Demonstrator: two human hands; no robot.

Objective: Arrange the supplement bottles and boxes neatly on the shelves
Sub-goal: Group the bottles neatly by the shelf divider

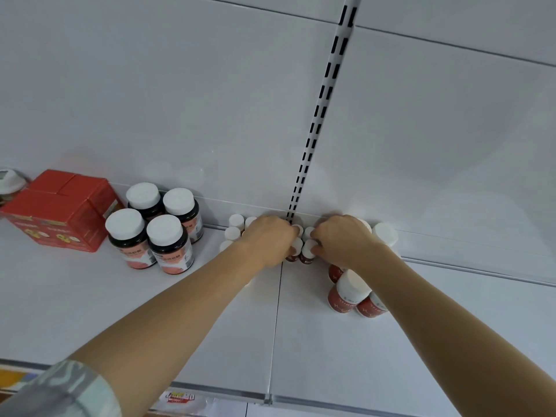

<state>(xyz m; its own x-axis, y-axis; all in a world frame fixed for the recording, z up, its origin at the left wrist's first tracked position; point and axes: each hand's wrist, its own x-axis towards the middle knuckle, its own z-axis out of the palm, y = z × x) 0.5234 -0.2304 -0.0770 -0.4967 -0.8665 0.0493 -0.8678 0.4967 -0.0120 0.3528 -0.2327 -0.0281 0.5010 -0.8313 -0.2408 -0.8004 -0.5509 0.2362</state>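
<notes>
Both my hands reach to the back of the white shelf (210, 320), over a cluster of small white-capped bottles (302, 251). My left hand (269, 239) curls its fingers round the small bottles on the left side of the cluster. My right hand (340, 239) curls round those on the right, its fingertips on their caps. More small white caps (234, 227) show left of my left hand. Several dark bottles with big white caps (156, 233) stand further left. Red-labelled white-capped bottles (349, 291) stand under my right forearm.
A red box (57, 212) stands at the far left of the shelf, with a white object (10, 180) behind it. A slotted upright (319, 115) runs up the white back panel. The shelf's front edge (270, 398) carries a price tag (180, 397).
</notes>
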